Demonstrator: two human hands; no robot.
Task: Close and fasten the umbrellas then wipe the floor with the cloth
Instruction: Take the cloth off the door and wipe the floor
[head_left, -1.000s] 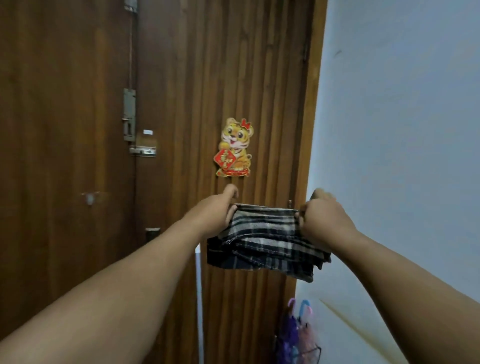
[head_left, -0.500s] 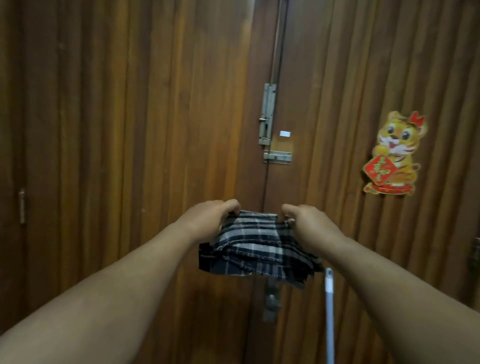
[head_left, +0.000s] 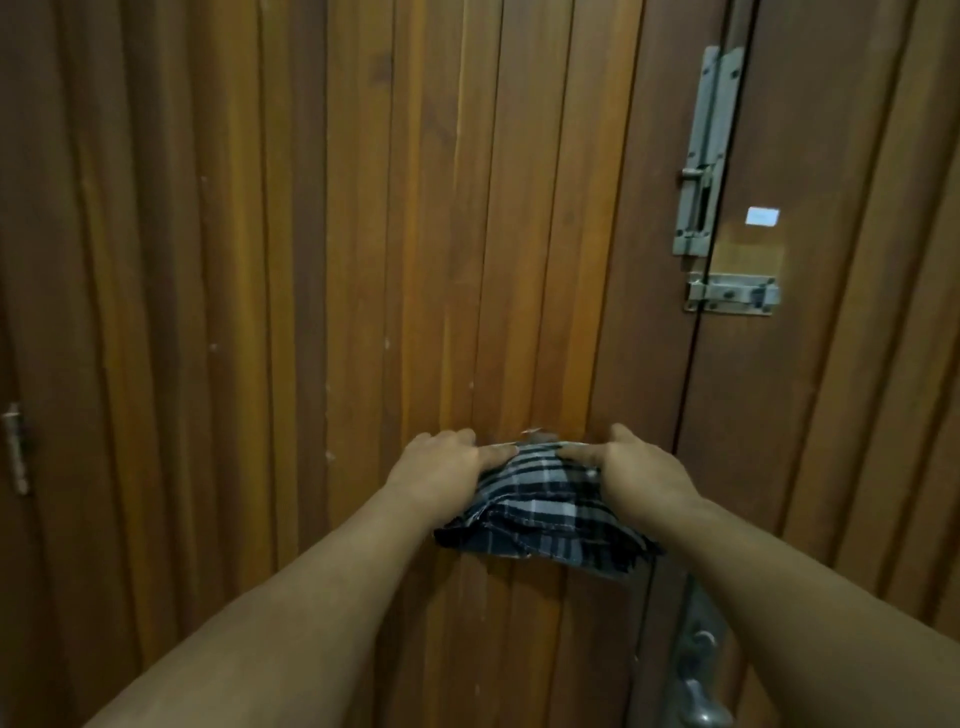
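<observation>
A folded cloth (head_left: 540, 514) in a dark blue, black and white check hangs between my two hands at chest height, close to a wooden door. My left hand (head_left: 441, 467) grips its upper left edge. My right hand (head_left: 631, 470) grips its upper right edge. The lower folds droop below my right wrist. No umbrella and no floor are in view.
A brown wooden double door (head_left: 363, 260) with vertical boards fills the view. On the right are a metal slide bolt (head_left: 704, 150), a hasp (head_left: 732, 293) and a small white sticker (head_left: 762, 216). A metal door handle (head_left: 696, 675) sits at the bottom right. A hinge (head_left: 15, 447) shows at the left edge.
My view has swung left: the white wall, the tiger sticker and the umbrellas at the bottom have gone out of frame. Both hands have kept hold of the cloth and moved left along the door.
</observation>
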